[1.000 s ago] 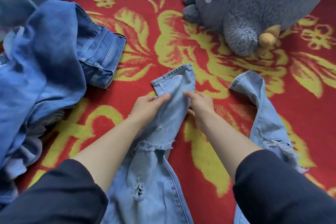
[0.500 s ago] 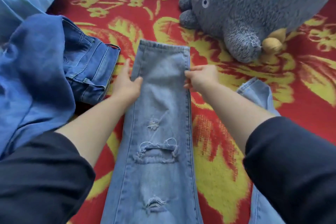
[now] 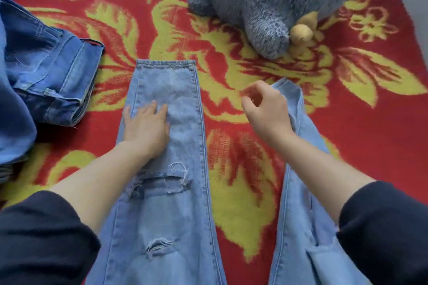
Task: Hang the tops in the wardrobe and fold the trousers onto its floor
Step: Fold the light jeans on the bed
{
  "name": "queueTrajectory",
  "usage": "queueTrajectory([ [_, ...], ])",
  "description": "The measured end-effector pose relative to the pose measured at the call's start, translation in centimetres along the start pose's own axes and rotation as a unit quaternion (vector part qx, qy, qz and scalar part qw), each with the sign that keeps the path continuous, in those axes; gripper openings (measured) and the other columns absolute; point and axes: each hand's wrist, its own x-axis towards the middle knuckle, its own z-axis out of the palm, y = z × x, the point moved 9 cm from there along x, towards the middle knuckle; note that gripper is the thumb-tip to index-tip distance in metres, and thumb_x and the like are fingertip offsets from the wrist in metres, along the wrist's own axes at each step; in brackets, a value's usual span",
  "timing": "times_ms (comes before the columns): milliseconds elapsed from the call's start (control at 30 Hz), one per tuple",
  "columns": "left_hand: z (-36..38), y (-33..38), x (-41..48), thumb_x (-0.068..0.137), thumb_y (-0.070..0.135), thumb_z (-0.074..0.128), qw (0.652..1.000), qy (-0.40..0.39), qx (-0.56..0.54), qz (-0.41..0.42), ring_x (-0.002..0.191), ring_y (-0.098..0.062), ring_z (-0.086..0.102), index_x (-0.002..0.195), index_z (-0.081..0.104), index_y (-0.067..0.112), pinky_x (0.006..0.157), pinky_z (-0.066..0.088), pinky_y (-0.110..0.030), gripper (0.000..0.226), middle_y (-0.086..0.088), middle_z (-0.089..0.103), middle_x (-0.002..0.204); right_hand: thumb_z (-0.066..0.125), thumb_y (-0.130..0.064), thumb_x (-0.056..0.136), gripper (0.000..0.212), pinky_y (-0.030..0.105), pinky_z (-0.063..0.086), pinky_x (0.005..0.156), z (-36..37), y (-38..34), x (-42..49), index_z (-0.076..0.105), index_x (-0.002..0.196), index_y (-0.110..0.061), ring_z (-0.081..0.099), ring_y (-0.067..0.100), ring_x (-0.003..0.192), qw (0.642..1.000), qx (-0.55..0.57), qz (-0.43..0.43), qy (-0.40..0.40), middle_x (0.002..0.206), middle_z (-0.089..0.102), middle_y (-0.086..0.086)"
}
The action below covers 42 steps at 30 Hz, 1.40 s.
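Note:
A pair of light blue ripped jeans (image 3: 176, 203) lies on the red and yellow blanket, its two legs stretched away from me. The left leg lies flat and straight, hem at the far end. My left hand (image 3: 146, 127) rests flat on that leg, fingers straight, just above the knee rip. The right leg (image 3: 298, 192) lies apart to the right, its end partly hidden under my right hand (image 3: 266, 111). That hand hovers over the leg's end with fingers loosely curled, holding nothing.
A heap of darker blue jeans (image 3: 46, 71) lies at the left edge. A big grey plush toy (image 3: 266, 0) sits at the far right of the floral blanket (image 3: 231, 146). A grey floor strip (image 3: 414, 7) shows at the right.
Both hands let go of the left leg's edges. The left hand now lies flat on it, and the right hand has moved right to the other leg.

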Motion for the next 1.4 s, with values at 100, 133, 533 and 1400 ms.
queueTrajectory([
  [100, -3.9, 6.6, -2.7, 0.082, 0.011, 0.055, 0.982, 0.129, -0.081, 0.111, 0.117, -0.023, 0.048, 0.121, 0.058, 0.018, 0.097, 0.022, -0.042, 0.04, -0.002, 0.056, 0.123, 0.057, -0.014, 0.086, 0.014, 0.027, 0.037, 0.073, -7.5, 5.8, -1.7, 0.063, 0.098, -0.016, 0.056, 0.021, 0.085, 0.992, -0.075, 0.059, 0.079, 0.089, 0.056, -0.003],
  [133, -3.9, 9.4, -3.5, 0.084, 0.012, 0.055, 0.972, 0.11, -0.135, 0.157, 0.115, -0.023, 0.048, 0.118, 0.06, 0.018, 0.096, 0.027, -0.04, 0.036, -0.002, 0.057, 0.119, 0.058, -0.017, 0.086, 0.019, 0.03, 0.038, 0.08, -9.4, 8.7, -2.3, 0.063, 0.103, -0.014, 0.055, 0.026, 0.097, 0.983, -0.107, 0.122, 0.081, 0.099, 0.056, 0.002],
  [533, 0.2, 19.7, -3.0, 0.076, 0.057, 0.069, 0.842, -0.093, -0.531, -0.029, 0.107, -0.016, 0.058, 0.121, 0.062, 0.017, 0.092, 0.048, -0.036, 0.061, 0.002, 0.062, 0.117, 0.06, -0.027, 0.086, 0.035, 0.027, 0.012, 0.096, -1.8, 7.8, -12.7, 0.066, 0.114, -0.046, 0.014, 0.01, 0.14, 0.932, -0.156, -0.041, -0.324, 0.149, 0.035, -0.013],
  [1400, -9.8, 23.7, 2.4, 0.099, 0.015, 0.05, 0.744, -0.09, -0.66, -0.041, 0.076, -0.013, 0.058, 0.105, 0.062, 0.016, 0.062, 0.05, -0.023, 0.013, -0.004, 0.061, 0.087, 0.05, -0.003, 0.084, 0.014, 0.027, 0.049, 0.046, -15.6, 14.5, -1.0, 0.054, 0.083, -0.016, 0.069, 0.023, 0.054, 0.943, 0.171, 0.272, 0.088, 0.072, 0.072, 0.013],
])
